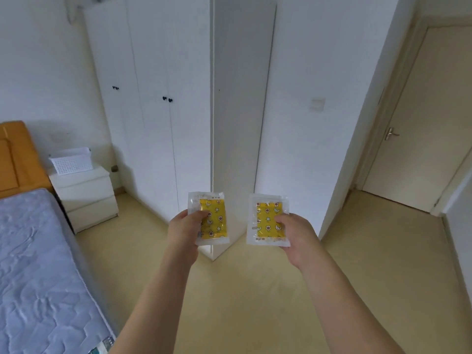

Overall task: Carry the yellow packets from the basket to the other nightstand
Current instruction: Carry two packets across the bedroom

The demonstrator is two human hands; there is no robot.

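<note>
A basket sits on the nightstand beside the bed at left; the wardrobe stands behind, the door far right.

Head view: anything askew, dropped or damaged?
Nothing stands out. Each hand holds one intact yellow packet upright: left hand on the left packet, right hand on the right packet. Nothing lies on the floor.

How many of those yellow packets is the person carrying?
2: one yellow packet in the left hand, another yellow packet in the right hand. None visible elsewhere.
</note>
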